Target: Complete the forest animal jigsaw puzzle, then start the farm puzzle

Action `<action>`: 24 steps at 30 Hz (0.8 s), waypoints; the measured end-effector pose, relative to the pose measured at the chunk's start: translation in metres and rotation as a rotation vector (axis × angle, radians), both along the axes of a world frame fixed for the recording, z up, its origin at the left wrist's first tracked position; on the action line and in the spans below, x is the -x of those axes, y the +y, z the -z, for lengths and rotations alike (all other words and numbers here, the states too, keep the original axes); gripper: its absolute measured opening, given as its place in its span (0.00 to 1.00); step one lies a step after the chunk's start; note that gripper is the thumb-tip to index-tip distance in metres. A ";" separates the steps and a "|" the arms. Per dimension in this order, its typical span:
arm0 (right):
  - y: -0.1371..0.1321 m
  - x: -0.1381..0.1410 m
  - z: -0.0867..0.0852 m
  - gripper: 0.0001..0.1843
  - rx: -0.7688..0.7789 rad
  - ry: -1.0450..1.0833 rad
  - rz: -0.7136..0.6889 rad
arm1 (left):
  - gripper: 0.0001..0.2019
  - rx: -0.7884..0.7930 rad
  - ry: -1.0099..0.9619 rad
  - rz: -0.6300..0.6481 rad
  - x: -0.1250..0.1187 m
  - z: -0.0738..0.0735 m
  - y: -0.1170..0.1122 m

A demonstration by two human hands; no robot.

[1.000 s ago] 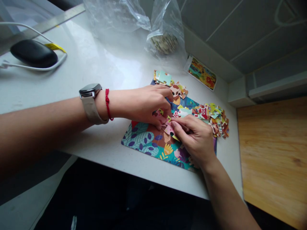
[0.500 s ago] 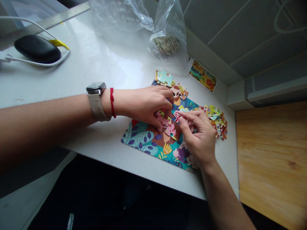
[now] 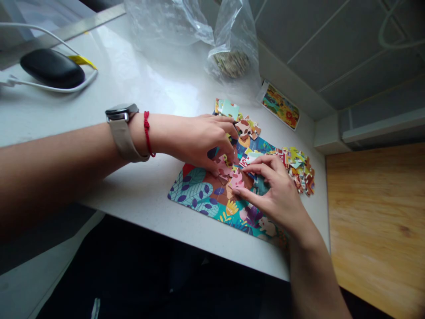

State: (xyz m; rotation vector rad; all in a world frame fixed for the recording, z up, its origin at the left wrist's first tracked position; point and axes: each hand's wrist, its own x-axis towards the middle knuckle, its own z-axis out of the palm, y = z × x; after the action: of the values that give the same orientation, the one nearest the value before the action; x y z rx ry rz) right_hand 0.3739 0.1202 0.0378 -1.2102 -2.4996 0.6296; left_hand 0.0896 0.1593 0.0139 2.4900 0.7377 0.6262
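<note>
My left hand [image 3: 207,139] is bent over a picture board [image 3: 195,195], its thumb and fingertips gripping pink puzzle pieces [image 3: 223,165] from the sides. A watch and a red cord bracelet circle that wrist. My right hand [image 3: 277,190] comes from the right, thumb and index finger at either side of a pink puzzle piece [image 3: 237,179] and touching it. Close to its fingertips a red-and-white puzzle piece [image 3: 244,162] lies on the board. Part of the board and some pieces are hidden beneath both hands.
Loose pieces form a pile [image 3: 300,168] right of the board and a smaller one [image 3: 245,126] behind it. Farther back are a plastic bag [image 3: 232,62] holding pieces and a small picture card [image 3: 280,104]. A black mouse-like object [image 3: 53,68] and white cable lie far left.
My right hand has let go of the red-and-white piece, which now lies on the board, and its thumb has moved down-left to the pink piece. My left hand has shifted slightly left.
</note>
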 end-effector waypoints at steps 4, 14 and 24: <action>0.000 0.001 -0.003 0.17 0.029 0.029 -0.049 | 0.19 0.018 0.077 0.039 0.001 0.000 -0.007; -0.006 0.000 -0.003 0.05 0.185 0.396 0.119 | 0.11 -0.049 -0.040 -0.026 -0.009 -0.004 0.000; -0.001 0.005 0.009 0.13 0.212 0.517 0.243 | 0.18 -0.029 0.074 0.015 -0.008 -0.005 -0.002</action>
State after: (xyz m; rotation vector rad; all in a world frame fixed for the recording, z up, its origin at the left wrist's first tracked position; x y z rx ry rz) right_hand 0.3688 0.1194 0.0292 -1.2075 -1.8654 1.0100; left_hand 0.0973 0.1573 0.0189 2.5546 0.7411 0.5461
